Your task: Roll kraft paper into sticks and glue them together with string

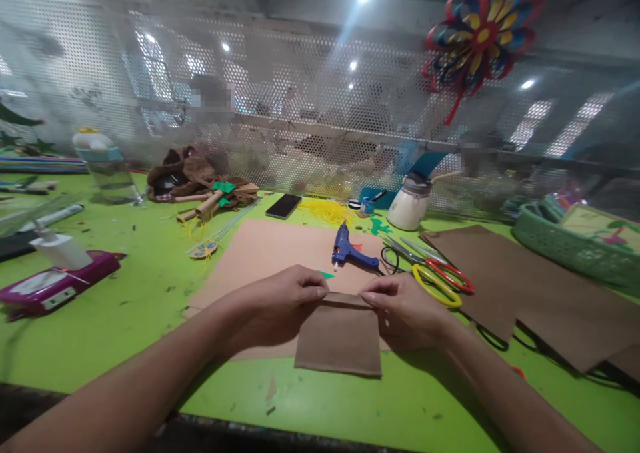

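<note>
head view: the left hand [290, 299] and right hand [413, 309] pinch the folded top of a brown paper piece [340, 339], some fingers hidden, near the green surface's [240, 396] front edge. a woven basket [565, 256] is cut off at right; beyond the perforated screen [300, 79], the room blurs.

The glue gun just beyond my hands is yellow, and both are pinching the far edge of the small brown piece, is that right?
Not quite: the head view shows the glue gun is blue, not yellow. Your left hand and right hand do pinch the small brown piece at its far edge.
</note>
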`<state>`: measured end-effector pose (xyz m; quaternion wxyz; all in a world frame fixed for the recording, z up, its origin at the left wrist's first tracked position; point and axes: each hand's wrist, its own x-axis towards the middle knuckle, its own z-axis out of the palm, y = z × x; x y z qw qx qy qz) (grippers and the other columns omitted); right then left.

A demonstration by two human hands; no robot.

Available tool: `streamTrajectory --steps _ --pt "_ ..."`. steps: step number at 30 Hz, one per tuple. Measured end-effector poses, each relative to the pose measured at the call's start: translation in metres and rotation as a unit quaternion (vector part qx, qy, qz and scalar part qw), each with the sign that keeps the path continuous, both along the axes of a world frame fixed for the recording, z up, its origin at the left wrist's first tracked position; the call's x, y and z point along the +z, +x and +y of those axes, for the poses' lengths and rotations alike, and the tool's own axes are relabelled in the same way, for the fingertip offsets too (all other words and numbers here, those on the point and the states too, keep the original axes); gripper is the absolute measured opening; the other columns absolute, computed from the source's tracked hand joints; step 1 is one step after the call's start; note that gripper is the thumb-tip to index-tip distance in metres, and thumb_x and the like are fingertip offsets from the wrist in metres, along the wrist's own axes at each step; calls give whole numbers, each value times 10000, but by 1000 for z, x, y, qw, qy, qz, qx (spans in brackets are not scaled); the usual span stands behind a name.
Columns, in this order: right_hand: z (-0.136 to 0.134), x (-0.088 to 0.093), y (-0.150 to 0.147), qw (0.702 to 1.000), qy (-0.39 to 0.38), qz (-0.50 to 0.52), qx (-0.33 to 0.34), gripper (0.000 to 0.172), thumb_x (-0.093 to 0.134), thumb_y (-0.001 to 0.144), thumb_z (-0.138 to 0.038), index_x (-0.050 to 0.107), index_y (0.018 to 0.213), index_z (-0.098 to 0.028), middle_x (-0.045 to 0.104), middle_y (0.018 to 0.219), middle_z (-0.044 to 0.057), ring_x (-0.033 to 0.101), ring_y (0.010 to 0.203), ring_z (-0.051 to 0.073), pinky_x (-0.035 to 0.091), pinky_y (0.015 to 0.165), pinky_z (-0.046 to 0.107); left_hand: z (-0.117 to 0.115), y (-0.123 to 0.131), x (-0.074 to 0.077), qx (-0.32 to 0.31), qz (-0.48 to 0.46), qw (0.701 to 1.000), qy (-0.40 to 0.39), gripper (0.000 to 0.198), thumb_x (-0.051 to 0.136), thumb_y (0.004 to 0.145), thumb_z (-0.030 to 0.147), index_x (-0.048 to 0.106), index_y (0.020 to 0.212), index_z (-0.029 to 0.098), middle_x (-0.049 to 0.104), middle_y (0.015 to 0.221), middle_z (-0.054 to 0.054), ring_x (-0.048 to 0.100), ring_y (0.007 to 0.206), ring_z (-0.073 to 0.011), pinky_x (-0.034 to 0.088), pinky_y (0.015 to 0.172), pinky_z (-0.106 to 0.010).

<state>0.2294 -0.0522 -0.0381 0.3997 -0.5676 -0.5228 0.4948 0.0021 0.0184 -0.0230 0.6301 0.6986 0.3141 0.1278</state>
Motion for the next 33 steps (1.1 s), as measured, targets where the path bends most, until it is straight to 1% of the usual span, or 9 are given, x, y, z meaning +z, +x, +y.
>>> streamTrajectory --steps 3,5,8,11,17,22,27,29,33 --pt "-1 1 -2 1000 2 18 4 280 730 688 -386 705 759 -116 582 621 13 464 550 106 374 528 249 -3 0 -2 10 -53 994 -100 247 638 732 370 573 795 141 481 606 29 453 583 -115 348 588 -263" --pt "-1 0 -3 999 -4 36 7 281 732 684 -387 694 770 -122 562 595 -1 461 532 102 365 513 244 1 -2 -2 -2 -32 993 -115 246 653 721 368 588 793 142 446 561 43 417 527 -101 324 546 -256" --pt "0 -4 -4 999 -13 38 14 285 717 691 -397 672 774 -128 509 548 -31 426 482 87 331 470 228 10 -4 -2 -3 12 998 -55 265 652 714 386 641 769 127 451 543 38 386 518 -95 305 543 -256" --pt "0 -6 -4 999 23 -19 35 270 673 734 -386 672 774 -119 516 564 -21 416 481 82 318 461 221 16 -5 -1 -11 46 999 11 268 658 692 374 689 727 110 450 518 35 345 521 -91 273 538 -253" --pt "-1 1 -7 992 63 -94 47 211 613 770 -316 677 744 -117 547 659 7 429 510 87 341 474 224 14 -1 4 12 62 997 45 264 656 649 357 715 716 109 540 559 5 422 564 -119 314 566 -251" --pt "-3 5 -10 984 82 -146 59 194 560 799 -258 679 732 -120 571 624 15 476 554 119 376 529 242 13 0 5 25 114 984 137 276 587 695 366 723 746 131 590 618 0 458 592 -133 316 548 -228" --pt "0 1 -8 962 130 -230 74 185 547 809 -208 711 768 -134 675 740 51 580 695 173 427 653 275 12 0 0 33 141 966 214 261 556 708 336 719 761 139 607 660 -2 478 613 -132 326 552 -213" --pt "1 1 -8 951 152 -258 83 188 536 818 -194 716 796 -144 699 803 63 605 762 189 437 702 284 12 1 -1 34 145 966 210 266 556 711 338 714 762 130 602 657 -8 473 612 -131 327 557 -219" --pt "0 3 -7 931 190 -298 94 201 524 835 -202 717 858 -149 705 858 80 616 800 197 451 731 300 17 0 -2 27 112 984 134 282 573 715 363 695 748 110 567 605 -5 445 581 -124 322 557 -233"
